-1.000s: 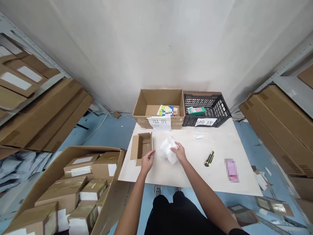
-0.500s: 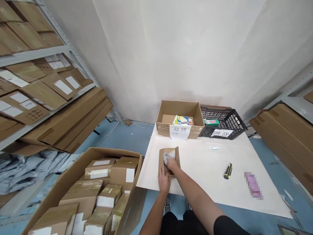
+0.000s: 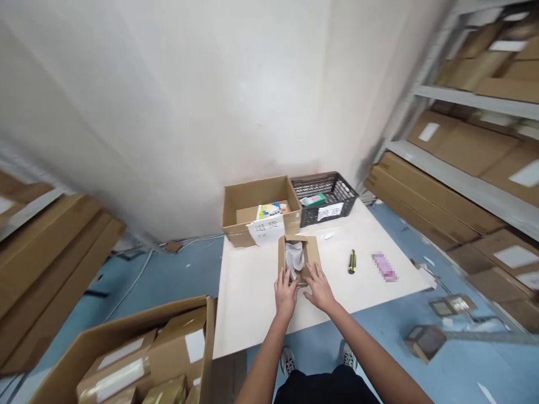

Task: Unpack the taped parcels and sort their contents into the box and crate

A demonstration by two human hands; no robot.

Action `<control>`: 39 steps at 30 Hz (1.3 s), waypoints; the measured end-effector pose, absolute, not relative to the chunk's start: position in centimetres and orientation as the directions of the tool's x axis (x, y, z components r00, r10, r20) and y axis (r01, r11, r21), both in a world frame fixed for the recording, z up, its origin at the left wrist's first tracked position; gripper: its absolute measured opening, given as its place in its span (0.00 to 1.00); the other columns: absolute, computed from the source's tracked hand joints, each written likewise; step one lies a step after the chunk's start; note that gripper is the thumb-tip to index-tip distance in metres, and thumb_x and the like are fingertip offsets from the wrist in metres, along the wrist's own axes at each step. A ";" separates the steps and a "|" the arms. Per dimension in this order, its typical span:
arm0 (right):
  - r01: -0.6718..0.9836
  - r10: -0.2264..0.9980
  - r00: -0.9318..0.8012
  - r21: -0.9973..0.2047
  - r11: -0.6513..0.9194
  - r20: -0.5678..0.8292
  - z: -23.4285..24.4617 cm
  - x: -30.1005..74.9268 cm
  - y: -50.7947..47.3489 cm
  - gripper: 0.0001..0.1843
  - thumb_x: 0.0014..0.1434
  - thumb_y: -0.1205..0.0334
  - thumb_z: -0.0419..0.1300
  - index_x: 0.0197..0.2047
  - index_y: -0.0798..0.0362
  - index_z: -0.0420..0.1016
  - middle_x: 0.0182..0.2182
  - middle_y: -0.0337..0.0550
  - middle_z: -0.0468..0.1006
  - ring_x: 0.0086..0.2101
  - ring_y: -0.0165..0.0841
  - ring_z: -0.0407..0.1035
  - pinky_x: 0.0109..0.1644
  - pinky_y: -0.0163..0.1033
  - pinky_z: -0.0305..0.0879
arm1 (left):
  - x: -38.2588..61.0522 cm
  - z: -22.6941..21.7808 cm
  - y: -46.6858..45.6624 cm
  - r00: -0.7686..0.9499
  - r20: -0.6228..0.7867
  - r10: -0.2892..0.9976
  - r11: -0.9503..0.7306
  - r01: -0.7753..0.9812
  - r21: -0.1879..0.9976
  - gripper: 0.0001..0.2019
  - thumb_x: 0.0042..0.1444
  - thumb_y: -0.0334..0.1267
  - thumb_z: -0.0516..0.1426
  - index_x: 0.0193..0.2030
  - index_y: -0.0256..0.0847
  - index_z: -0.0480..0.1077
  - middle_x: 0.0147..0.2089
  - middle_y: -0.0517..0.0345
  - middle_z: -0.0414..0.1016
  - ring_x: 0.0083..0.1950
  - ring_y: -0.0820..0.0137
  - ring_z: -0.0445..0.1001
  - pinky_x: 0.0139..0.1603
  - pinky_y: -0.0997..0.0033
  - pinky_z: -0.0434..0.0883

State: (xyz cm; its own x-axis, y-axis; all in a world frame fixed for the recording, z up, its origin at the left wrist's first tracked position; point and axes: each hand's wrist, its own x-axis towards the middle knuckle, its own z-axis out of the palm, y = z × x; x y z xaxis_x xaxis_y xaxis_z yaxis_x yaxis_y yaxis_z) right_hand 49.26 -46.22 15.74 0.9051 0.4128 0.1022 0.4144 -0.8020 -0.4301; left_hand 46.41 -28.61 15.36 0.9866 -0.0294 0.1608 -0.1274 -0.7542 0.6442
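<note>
A small open cardboard box (image 3: pixel 311 253) stands on the white table (image 3: pixel 248 292), with white crumpled wrapping (image 3: pixel 294 256) inside it. My left hand (image 3: pixel 286 292) rests against the box's near left side, fingers curled on its edge. My right hand (image 3: pixel 319 287) lies on the near right flap with fingers spread. Both hands touch the box from the front.
A larger open carton (image 3: pixel 252 209) with a paper label and colourful items stands at the table's back, beside a black crate (image 3: pixel 324 196). A yellow-black utility knife (image 3: pixel 352 261) and a pink item (image 3: pixel 383 267) lie to the right. A big carton of parcels (image 3: pixel 135 359) sits lower left; shelves with boxes on both sides.
The white wrapping went from my right hand on the table into the small box. Both hands now sit at the box's near edge. The view has swung to the right.
</note>
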 end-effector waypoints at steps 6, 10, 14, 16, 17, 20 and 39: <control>0.098 -0.046 0.947 -0.420 -0.902 0.319 16.6 48.4 -60.2 0.10 0.63 0.68 0.60 0.45 0.50 0.81 0.76 0.46 0.51 0.75 0.51 0.37 0.72 0.63 0.52 | 52.3 19.8 -41.8 0.898 0.256 -0.358 -0.646 -0.436 0.627 0.12 0.67 0.40 0.54 0.50 0.50 0.79 0.77 0.57 0.57 0.80 0.53 0.48 0.75 0.43 0.58; -0.183 -0.341 0.882 -0.432 -0.883 0.324 16.7 46.0 -72.1 0.14 0.64 0.70 0.57 0.49 0.49 0.80 0.76 0.46 0.50 0.75 0.48 0.35 0.74 0.65 0.45 | 54.1 20.9 -53.9 0.836 0.246 -0.490 -0.590 -0.526 0.613 0.12 0.67 0.38 0.53 0.47 0.50 0.79 0.76 0.57 0.59 0.78 0.54 0.52 0.76 0.43 0.56; -0.416 -0.554 0.789 -0.433 -0.800 0.266 16.6 41.2 -83.3 0.18 0.62 0.72 0.56 0.52 0.48 0.80 0.77 0.44 0.47 0.75 0.48 0.30 0.74 0.67 0.42 | 53.4 20.6 -67.0 0.711 0.205 -0.673 -0.469 -0.625 0.624 0.12 0.66 0.35 0.54 0.45 0.49 0.80 0.75 0.59 0.62 0.78 0.53 0.51 0.76 0.40 0.54; -0.531 -0.657 0.709 -0.420 -0.736 0.255 16.6 38.3 -87.8 0.18 0.62 0.71 0.56 0.52 0.48 0.80 0.77 0.42 0.45 0.75 0.50 0.27 0.74 0.66 0.42 | 52.3 20.3 -73.2 0.626 0.201 -0.753 -0.381 -0.664 0.643 0.13 0.65 0.33 0.54 0.46 0.49 0.80 0.76 0.60 0.61 0.79 0.53 0.50 0.77 0.41 0.53; -0.580 -0.699 0.669 -0.411 -0.703 0.251 16.6 37.0 -89.9 0.18 0.62 0.71 0.57 0.52 0.48 0.80 0.77 0.41 0.43 0.75 0.51 0.27 0.74 0.66 0.42 | 51.6 20.2 -76.1 0.583 0.199 -0.788 -0.341 -0.681 0.648 0.13 0.65 0.33 0.54 0.46 0.49 0.80 0.76 0.60 0.60 0.79 0.53 0.50 0.77 0.41 0.53; -0.700 -0.799 0.557 -0.389 -0.599 0.227 16.5 33.4 -95.1 0.21 0.61 0.70 0.58 0.55 0.47 0.78 0.78 0.41 0.39 0.75 0.54 0.26 0.73 0.67 0.43 | 49.3 20.1 -83.7 0.470 0.181 -0.864 -0.258 -0.722 0.642 0.15 0.65 0.32 0.53 0.49 0.49 0.80 0.77 0.61 0.58 0.79 0.54 0.49 0.76 0.42 0.55; -0.494 -0.721 0.634 -0.572 -0.655 0.279 16.4 36.6 -99.7 0.30 0.62 0.65 0.54 0.68 0.53 0.67 0.70 0.55 0.59 0.68 0.50 0.53 0.71 0.58 0.55 | 51.5 21.0 -82.9 0.584 0.215 -0.783 -0.333 -0.684 0.649 0.26 0.62 0.30 0.54 0.66 0.50 0.71 0.79 0.59 0.54 0.79 0.53 0.50 0.78 0.47 0.53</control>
